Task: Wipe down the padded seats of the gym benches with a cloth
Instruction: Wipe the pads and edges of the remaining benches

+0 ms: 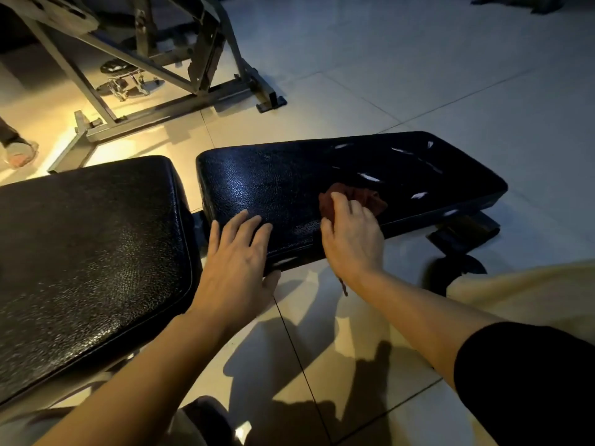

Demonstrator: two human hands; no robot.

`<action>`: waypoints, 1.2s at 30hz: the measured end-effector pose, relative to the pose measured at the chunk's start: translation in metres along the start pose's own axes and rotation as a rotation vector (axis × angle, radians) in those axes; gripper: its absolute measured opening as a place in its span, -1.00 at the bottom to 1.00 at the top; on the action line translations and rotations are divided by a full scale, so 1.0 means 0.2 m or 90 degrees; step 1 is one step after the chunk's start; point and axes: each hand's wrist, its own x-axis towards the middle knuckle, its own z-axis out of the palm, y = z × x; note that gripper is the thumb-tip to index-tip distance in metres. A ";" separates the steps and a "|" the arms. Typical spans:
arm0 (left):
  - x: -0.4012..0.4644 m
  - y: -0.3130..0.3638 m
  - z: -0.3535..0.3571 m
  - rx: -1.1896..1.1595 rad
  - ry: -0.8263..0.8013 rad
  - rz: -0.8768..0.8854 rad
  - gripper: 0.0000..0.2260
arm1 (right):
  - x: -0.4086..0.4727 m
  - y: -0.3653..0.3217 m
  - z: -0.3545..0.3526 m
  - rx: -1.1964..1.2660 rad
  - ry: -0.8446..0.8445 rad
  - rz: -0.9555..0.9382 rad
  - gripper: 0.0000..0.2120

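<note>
Tiled floor (pixel 418 91), black padded seat (pixel 273 181), cloth (pixel 354 194)

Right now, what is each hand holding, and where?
Right hand grips the reddish cloth by its near bunched end; left hand holds nothing, flat on the pad.

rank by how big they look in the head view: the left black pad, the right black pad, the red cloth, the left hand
1. left black pad, though it sits nearer the camera, so its lead over the next is unsure
2. right black pad
3. left hand
4. red cloth, partly hidden under the right hand
</note>
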 end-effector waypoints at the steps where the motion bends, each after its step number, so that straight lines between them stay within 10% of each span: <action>1: -0.01 -0.02 0.00 0.001 0.004 -0.006 -0.37 | -0.02 -0.04 0.00 -0.002 -0.006 -0.016 -0.58; 13: -0.13 -0.04 -0.03 0.008 -0.027 -0.031 -0.28 | -0.14 -0.19 -0.04 -0.003 -0.057 -0.319 -0.55; 24: -0.07 0.07 -0.08 0.001 -0.048 -0.011 -0.35 | -0.03 0.01 -0.27 -0.075 -0.089 -0.058 -0.55; 29: -0.05 0.08 -0.10 -0.015 -0.020 -0.027 -0.35 | 0.05 -0.21 -0.30 0.030 0.004 -0.131 -0.43; 36: -0.07 0.00 -0.15 -0.036 0.008 -0.123 -0.40 | 0.05 -0.33 -0.14 0.092 -0.202 -0.219 -0.47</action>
